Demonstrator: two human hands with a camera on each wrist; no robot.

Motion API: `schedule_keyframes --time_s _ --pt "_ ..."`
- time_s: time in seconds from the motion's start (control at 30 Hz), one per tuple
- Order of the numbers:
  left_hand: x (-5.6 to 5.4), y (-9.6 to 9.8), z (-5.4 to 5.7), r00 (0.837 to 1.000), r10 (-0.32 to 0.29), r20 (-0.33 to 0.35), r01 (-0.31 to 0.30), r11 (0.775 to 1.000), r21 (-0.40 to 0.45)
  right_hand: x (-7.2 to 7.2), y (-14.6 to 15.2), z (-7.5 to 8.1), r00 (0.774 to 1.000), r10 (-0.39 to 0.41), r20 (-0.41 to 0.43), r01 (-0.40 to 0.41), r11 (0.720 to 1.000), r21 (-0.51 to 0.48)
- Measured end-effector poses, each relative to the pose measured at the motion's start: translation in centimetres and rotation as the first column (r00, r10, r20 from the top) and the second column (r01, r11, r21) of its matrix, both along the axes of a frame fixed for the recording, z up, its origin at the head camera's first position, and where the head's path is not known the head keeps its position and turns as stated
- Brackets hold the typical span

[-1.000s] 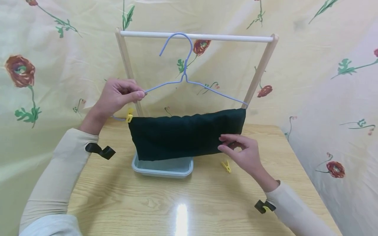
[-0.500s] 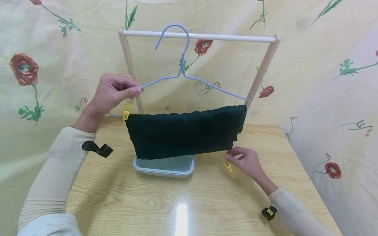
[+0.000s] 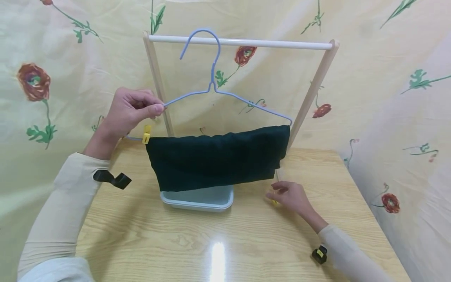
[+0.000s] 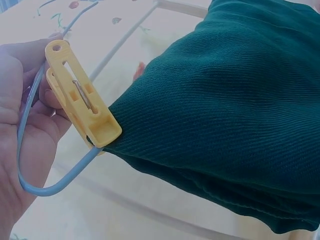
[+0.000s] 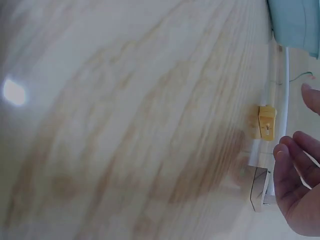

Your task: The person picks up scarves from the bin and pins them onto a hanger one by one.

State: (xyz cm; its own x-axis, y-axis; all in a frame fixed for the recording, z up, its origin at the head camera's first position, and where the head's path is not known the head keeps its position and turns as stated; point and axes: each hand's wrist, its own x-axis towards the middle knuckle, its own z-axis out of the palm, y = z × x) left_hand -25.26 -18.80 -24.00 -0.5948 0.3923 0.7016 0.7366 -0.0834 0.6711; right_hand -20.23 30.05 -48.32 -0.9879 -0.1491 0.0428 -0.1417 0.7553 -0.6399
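Head view: clothespin (image 3: 273, 201) under right hand (image 3: 290, 196)

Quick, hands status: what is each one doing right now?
Left hand: pinches the shoulder of the light blue wire hanger carrying the dark green cloth.
Right hand: open, holding nothing, fingers beside the small yellow plastic clothespin on the wooden table.

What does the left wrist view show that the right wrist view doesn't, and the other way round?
Only the left wrist view: the left hand holding the blue hanger, and a yellow clip pinning the dark green cloth to it.
Only the right wrist view: a loose yellow clip lying on the wooden table, just beyond the right hand's fingertips, and a corner of the pale tray.
Shared: nothing I can match for sure.
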Motion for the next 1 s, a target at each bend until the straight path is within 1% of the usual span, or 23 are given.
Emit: schedule_keyframes --time_s 0.1,0.2,0.3,0.5,0.73,0.87,1.0 --pt "0.19 0.12 0.01 1.0 -0.002 0.015 0.002 1.0 0.008 0.08 0.24 -0.13 1.0 -0.001 -0.007 0.001 1.0 0.027" --pt "0.41 0.27 0.02 1.0 0.01 0.028 -0.01 1.0 0.008 0.25 0.45 -0.13 1.0 -0.001 -0.004 0.001 0.999 0.037" --pt "0.61 0.42 0.04 0.999 0.024 0.041 -0.024 1.0 -0.001 0.52 0.6 -0.06 1.0 -0.001 0.011 0.001 0.999 0.04" --pt "1.02 0.81 0.09 0.996 0.024 0.09 -0.025 1.0 0.009 0.91 0.94 -0.22 0.999 0.003 0.037 -0.006 0.998 0.068" --pt "0.63 0.66 -0.25 0.997 0.018 0.081 -0.018 1.0 0.0 0.44 0.52 -0.73 1.0 0.022 0.005 -0.022 0.996 0.084" --pt "0.37 0.5 -0.5 0.997 0.022 0.067 -0.022 1.0 -0.009 0.22 0.36 -0.87 0.999 0.031 0.012 -0.032 0.994 0.101" --pt "0.22 0.38 -0.61 0.996 0.025 0.08 -0.025 1.0 -0.004 0.06 0.6 -1.0 0.999 0.042 0.02 -0.044 0.994 0.101"
